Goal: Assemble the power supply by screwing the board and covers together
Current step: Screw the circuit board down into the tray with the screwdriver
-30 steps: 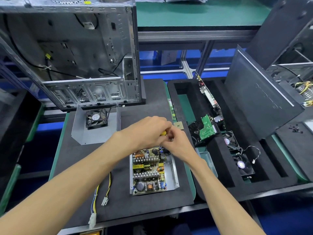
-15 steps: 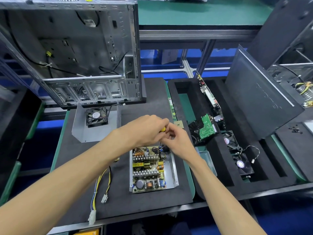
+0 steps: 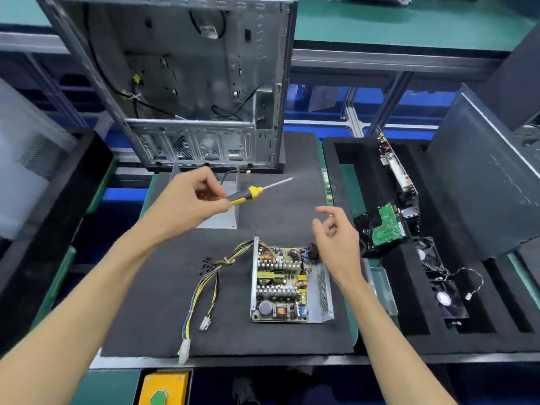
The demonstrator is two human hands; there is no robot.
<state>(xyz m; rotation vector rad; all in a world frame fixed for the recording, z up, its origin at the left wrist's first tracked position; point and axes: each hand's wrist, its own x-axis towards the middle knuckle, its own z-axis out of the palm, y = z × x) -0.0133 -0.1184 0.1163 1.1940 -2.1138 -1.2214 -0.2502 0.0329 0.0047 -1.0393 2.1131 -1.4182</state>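
Screwdriver work is the step in hand, judging by the layout: the left hand (image 3: 187,204) holds a yellow-and-black-handled screwdriver (image 3: 257,191) with its fingers curled round the grip, the steel shaft pointing up and to the right, well above the dark foam work mat (image 3: 163,302). The right hand (image 3: 336,241) hovers just above the far right corner of the power supply, fingers loosely apart and curled, holding nothing that can be made out. The green-and-yellow power supply circuit board (image 3: 279,283), crowded with heat sinks and coils, sits inside its open grey sheet-metal bottom cover (image 3: 323,290) near the middle of the mat, a bundle of yellow and black wires (image 3: 204,276) trailing off its left side. A scatter of small black screws (image 3: 206,263) lies on the mat just left of the wires. To do this well, a screw is probably best picked from that scatter with the free hand, seated upright in a corner hole of the board, then driven with the tip held square and the shaft vertical, pressing lightly so it does not cam out onto the components. Whether any corner screws are already in cannot be told.
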